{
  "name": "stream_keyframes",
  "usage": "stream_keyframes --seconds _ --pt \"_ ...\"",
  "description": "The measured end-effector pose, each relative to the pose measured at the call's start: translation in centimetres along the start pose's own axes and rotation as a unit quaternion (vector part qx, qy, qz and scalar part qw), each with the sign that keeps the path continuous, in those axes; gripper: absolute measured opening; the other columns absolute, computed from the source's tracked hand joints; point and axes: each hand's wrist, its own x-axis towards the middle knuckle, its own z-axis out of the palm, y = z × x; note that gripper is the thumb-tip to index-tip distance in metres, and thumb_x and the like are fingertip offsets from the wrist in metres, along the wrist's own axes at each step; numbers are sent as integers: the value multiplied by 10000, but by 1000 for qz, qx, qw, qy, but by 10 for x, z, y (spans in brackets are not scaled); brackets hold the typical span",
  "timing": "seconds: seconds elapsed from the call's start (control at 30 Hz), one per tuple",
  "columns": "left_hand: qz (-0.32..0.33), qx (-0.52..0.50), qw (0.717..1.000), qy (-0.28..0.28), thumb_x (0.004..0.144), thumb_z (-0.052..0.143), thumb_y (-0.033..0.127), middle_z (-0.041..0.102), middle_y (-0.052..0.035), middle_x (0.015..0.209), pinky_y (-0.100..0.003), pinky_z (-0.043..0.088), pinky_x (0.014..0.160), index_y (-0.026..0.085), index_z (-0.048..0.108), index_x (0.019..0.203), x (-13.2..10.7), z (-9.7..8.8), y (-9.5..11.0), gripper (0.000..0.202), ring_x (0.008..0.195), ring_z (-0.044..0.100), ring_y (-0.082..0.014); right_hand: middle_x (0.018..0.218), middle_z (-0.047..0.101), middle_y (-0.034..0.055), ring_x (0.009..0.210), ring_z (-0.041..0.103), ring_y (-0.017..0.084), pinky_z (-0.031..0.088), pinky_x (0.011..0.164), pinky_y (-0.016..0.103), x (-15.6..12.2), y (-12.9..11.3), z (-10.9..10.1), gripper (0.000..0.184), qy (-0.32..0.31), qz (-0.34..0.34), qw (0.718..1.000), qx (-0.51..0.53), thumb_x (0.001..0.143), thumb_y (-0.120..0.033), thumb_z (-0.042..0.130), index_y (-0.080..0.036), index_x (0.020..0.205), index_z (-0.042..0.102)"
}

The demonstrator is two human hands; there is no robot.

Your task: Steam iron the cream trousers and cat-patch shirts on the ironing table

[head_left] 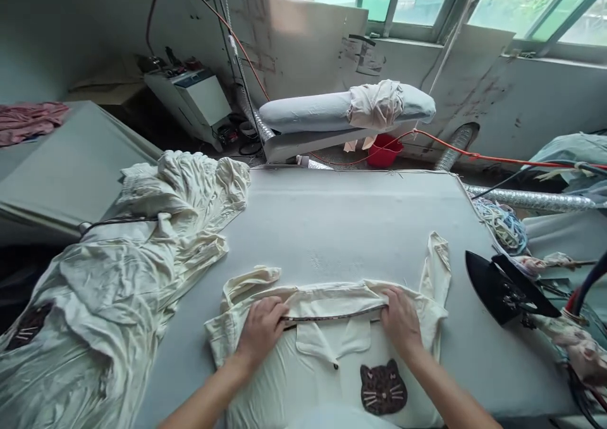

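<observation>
— Where is the shirt?

— The cream shirt (322,359) lies face up at the middle of the near edge of the tabletop (341,226), collar (327,296) away from the person. Its hem runs off the near edge. A dark cat patch (383,388) sits on the chest, right of the placket.

— And the hands?

— Both are palm down on the collar. The left hand (260,328) is at the collar's left end with its fingers bent over the fold. The right hand (402,318) is at the right end, fingers together and laid along the fold. I cannot tell whether the fingertips pinch the cloth or only press on it.

— The sleeves?

— One is folded in beside each hand. The right one stands up in a point toward the far edge.

— What else is on the tabletop?

— A crumpled pile of cream garments (142,258) covers the near left corner and spills over the left edge, well apart from the shirt. A black iron (497,286) rests at the right edge, near the right hand but not touching it.

— Beyond the far edge?

— A padded sleeve board (332,112) with a rag on it, and a red bucket (383,150) below.
</observation>
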Motion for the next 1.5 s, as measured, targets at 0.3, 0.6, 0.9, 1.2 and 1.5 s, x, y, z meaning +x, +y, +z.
stream_keyframes --seconds 0.3,0.6,0.9,1.2,1.5 --pt "21 9 984 -178 997 456 362 742 -66 910 -317 457 748 226 734 946 74 5 28 313 854 678 -217 875 716 45 843 621 206 440 776 322 68 -37 -8 291 -212 3 977 9 995 -369 510 -235 854 726" --pt "-4 140 974 -179 831 600 164 661 -114 1079 -353 468 804 179 646 1088 92 21 74 262 1024 613 -274 1346 619 112 1264 510 230 389 1057 380 22 -85 52 476 7 -129 990 -51 910 -64 414 -174 1340 584" --pt "-38 -71 980 -183 958 415 415 674 -38 819 -294 416 724 219 687 782 120 -2 -7 378 824 601 -205 1043 724 107 1011 611 236 393 965 381 107 -63 14 248 -97 119 988 1 964 -231 500 -212 1084 716" --pt "-26 50 983 -174 946 421 529 646 -13 660 -307 360 679 234 619 817 113 -9 -23 377 661 593 -213 585 559 -40 583 488 111 329 553 226 122 -173 61 278 -354 147 887 257 874 -383 636 -188 677 637" --pt "-95 -141 976 -135 959 340 602 680 -69 782 -311 448 709 214 690 823 126 8 61 540 752 618 -212 1136 690 111 1116 618 221 497 985 388 39 -92 -5 264 47 62 956 283 976 -281 459 -203 1119 667"
